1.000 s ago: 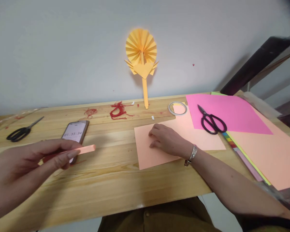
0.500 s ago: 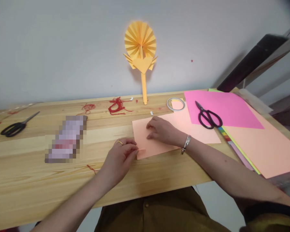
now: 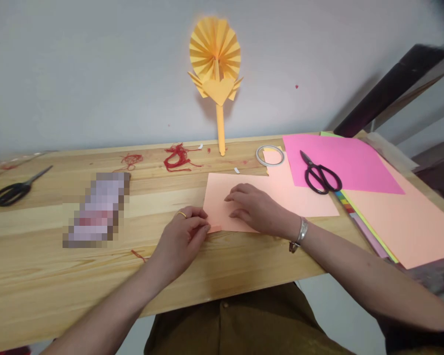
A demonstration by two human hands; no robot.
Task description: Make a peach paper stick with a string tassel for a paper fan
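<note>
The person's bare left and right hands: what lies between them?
In the head view, a flat peach paper sheet lies between the left hand and right hand; a narrow peach paper strip pokes out from the left hand.

Sheet [image 3: 222, 195] lying on table [image 3: 52, 276], fan [image 3: 219, 89] standing behind it
Phone [image 3: 98, 209] sitting left, scissors [image 3: 28, 184] lying farther left, second pair [image 3: 314, 167] resting right.

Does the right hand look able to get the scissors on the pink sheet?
Likely yes: the scissors lie uncovered, with nothing upright between them and the right hand, which is over the peach sheet and appears to grip nothing.
</note>
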